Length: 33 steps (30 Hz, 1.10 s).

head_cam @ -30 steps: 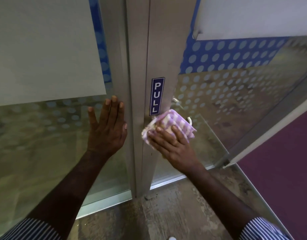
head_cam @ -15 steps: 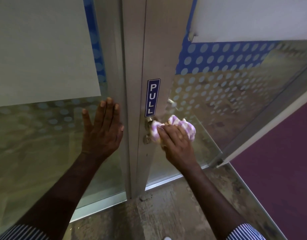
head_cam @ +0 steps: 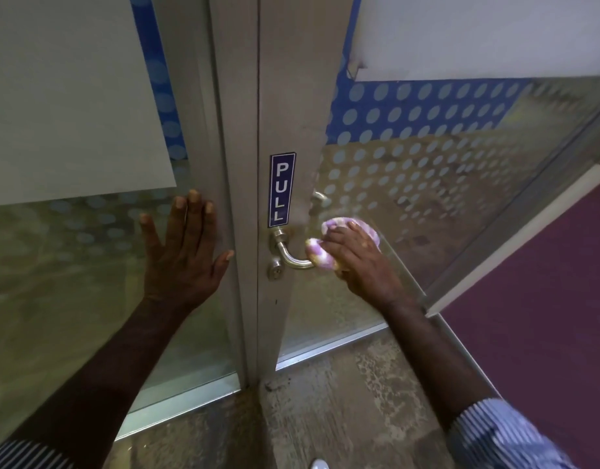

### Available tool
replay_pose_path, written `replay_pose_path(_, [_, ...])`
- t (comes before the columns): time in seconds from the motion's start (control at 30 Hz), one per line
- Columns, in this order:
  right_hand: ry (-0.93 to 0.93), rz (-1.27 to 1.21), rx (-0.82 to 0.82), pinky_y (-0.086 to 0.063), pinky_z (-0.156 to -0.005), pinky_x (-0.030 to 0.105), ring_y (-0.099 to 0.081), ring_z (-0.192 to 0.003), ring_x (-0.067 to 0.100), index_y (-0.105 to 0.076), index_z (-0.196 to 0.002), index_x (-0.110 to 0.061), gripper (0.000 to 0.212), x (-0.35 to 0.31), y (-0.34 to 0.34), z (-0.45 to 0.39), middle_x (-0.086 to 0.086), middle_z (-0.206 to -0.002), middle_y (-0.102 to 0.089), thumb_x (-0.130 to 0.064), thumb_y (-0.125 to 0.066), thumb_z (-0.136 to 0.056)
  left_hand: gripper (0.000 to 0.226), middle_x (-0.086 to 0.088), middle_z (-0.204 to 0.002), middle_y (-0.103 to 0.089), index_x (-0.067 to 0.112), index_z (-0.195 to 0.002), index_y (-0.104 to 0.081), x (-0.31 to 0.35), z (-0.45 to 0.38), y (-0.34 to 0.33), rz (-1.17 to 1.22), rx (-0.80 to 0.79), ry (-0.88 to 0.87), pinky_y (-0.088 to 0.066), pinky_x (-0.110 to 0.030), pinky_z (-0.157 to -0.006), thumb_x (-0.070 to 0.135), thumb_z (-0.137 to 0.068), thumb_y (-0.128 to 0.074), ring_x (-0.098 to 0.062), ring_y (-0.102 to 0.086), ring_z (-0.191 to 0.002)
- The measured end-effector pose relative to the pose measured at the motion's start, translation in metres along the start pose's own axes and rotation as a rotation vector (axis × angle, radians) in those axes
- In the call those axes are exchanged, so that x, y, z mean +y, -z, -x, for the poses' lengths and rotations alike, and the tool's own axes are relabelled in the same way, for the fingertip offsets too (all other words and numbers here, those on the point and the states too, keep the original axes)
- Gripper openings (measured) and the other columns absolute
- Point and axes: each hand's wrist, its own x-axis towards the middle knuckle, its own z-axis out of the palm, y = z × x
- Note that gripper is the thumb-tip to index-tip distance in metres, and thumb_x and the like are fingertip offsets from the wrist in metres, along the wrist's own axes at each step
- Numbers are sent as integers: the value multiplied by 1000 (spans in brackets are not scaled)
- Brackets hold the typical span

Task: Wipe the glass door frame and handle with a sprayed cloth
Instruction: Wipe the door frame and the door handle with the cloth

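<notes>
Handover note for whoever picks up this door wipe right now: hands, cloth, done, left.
Left hand: open, flat on the fixed glass panel beside the frame post, holding nothing.
Right hand: closed around the pink checked cloth, which is wrapped round the outer end of the lever handle.
Done: cannot tell from this view how much of the frame is wiped; no streaks show.
Left: finish the handle up to its rose under the PULL sign, the lock cylinder, then any frame not yet covered.
</notes>
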Motion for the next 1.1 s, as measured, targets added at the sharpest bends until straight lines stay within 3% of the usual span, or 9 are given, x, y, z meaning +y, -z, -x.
replay_pose_path(0.07, [-212, -136, 163, -26, -123, 55, -40, -146, 32, -57, -139, -6, 65, -25, -19, 4, 16, -150, -51, 7, -76, -78, 79, -19, -167, 17, -1, -160, -1, -1, 0, 0, 4, -6, -2, 20, -59, -120, 51, -106, -28, -32, 16, -156])
replay_pose_path(0.2, [-743, -699, 625, -26, -125, 49, -29, -153, 30, -41, -153, -8, 70, -85, -42, -11, 14, -163, -35, 7, -51, -86, 83, -18, -167, 19, 0, -160, 2, 0, -2, 2, -3, -6, -3, 19, -60, -120, 50, -104, -34, -32, 16, -156])
replay_pose_path(0.3, [-919, -1423, 946, -51, -93, 67, -61, -103, 40, -46, -141, 0, 54, -96, -35, -35, 21, -120, -59, -8, -67, -91, 84, -18, -167, 20, 0, -160, 3, 1, -3, 3, -11, -6, -2, 19, -60, -120, 50, -104, -35, -31, 17, -156])
replay_pose_path(0.4, [-829, -1953, 945, -53, -79, 56, -56, -75, 32, -53, -118, 5, 44, -93, -27, -34, 20, -89, -48, -13, -78, -86, 84, -17, -167, 22, 0, -160, 4, 2, -3, 3, -6, -7, 11, 20, -60, -120, 51, -104, -34, -31, 18, -156])
replay_pose_path(0.5, [-877, -2105, 908, -54, -88, 67, -67, -94, 38, -69, -111, -4, 55, -96, -27, -23, 23, -111, -60, 5, -85, -59, 86, -17, -167, 22, 1, -160, 4, 3, -4, 3, -19, -7, 17, 20, -59, -120, 52, -103, -35, -30, 18, -156])
replay_pose_path(0.63, [-1031, -2314, 780, -57, -77, 68, -69, -99, 52, -56, -130, 7, 95, -122, -35, -23, 38, -117, -64, 2, -96, -43, 87, -17, -167, 21, 0, -159, 4, 3, -3, 3, -30, -5, 19, 20, -60, -119, 52, -102, -37, -31, 18, -156])
replay_pose_path(0.8, [-1202, -2149, 675, -59, -82, 63, -72, -91, 44, -66, -115, 8, 53, -150, -36, -27, 34, -112, -66, 6, -70, -62, 88, -17, -167, 21, 0, -159, 5, 2, -4, 4, -14, -12, 8, 21, -60, -119, 53, -102, -36, -31, 18, -155])
replay_pose_path(0.97, [-1292, -1628, 689, -55, -57, 32, -67, -55, 17, -76, -85, -7, 36, -186, -1, 22, 8, -67, -71, 21, -62, -68, 87, -20, -167, 16, -1, -160, -1, 2, 0, -2, -34, -10, 0, 17, -62, -120, 53, -102, -36, -34, 15, -156])
replay_pose_path(1.1, [-1109, -1071, 953, -54, -69, 25, -67, -77, 8, -64, -117, 3, 54, -167, 29, 2, 6, -92, -71, -16, -74, -68, 87, -19, -167, 17, 0, -160, 0, 2, -1, 1, -9, -14, 10, 17, -62, -120, 53, -103, -37, -32, 15, -156])
